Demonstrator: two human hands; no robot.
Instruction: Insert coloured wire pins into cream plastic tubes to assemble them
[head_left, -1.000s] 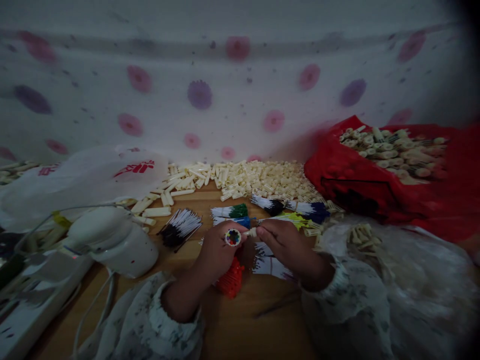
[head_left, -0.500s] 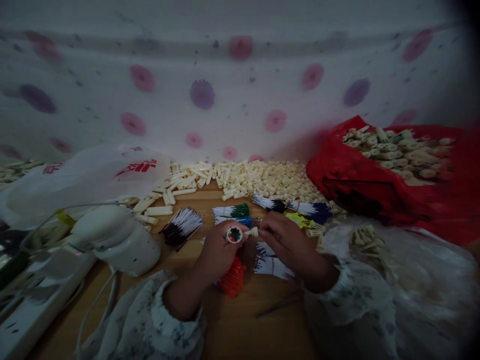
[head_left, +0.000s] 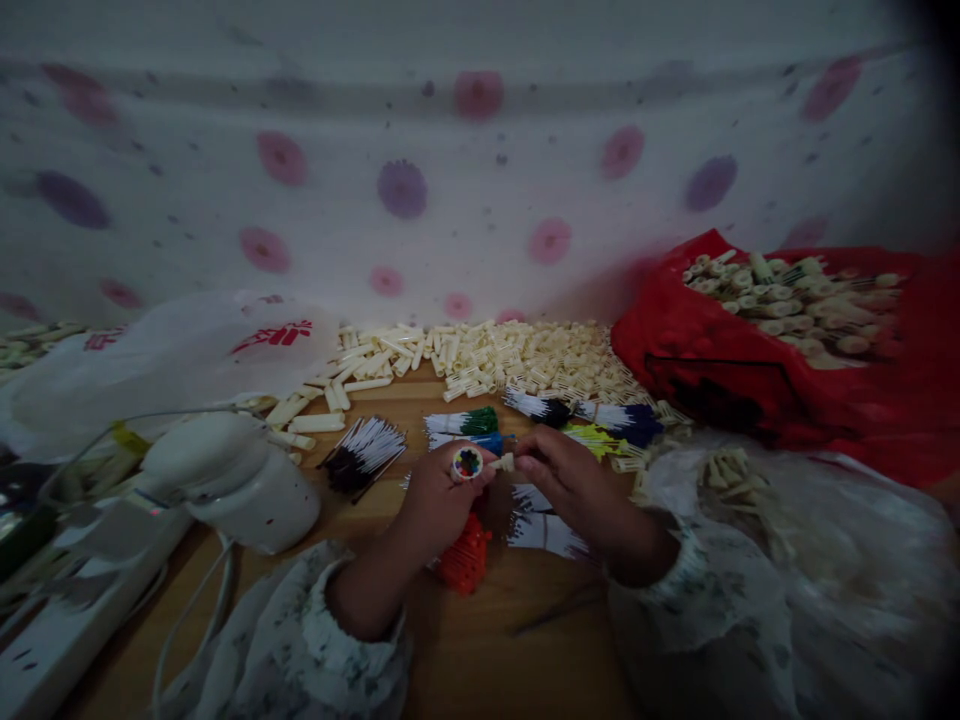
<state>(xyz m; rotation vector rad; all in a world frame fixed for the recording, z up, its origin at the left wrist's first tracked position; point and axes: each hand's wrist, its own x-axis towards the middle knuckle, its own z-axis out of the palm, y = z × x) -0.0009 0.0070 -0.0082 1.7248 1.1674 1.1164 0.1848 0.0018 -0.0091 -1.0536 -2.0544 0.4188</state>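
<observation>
Above the table (head_left: 517, 670), my left hand (head_left: 437, 497) is clasping a tube (head_left: 466, 462), my slightly loosened right hand (head_left: 568, 480) perhaps regripping a cream piece (head_left: 506, 462).

- Left hand (head_left: 442, 500): just beyond the red bundle (head_left: 465, 563) and partly covering it from view, curled closed in a firm grip.
- Right hand (head_left: 574, 490): beyond the red bundle and to its right, fingers and thumb bent, tips close to the left hand.
- Left forearm (head_left: 322, 640): sleeved, slanting up from the near left of the red bundle.
- Right forearm (head_left: 712, 600): sleeved, right of the red bundle, angled inward.
</observation>
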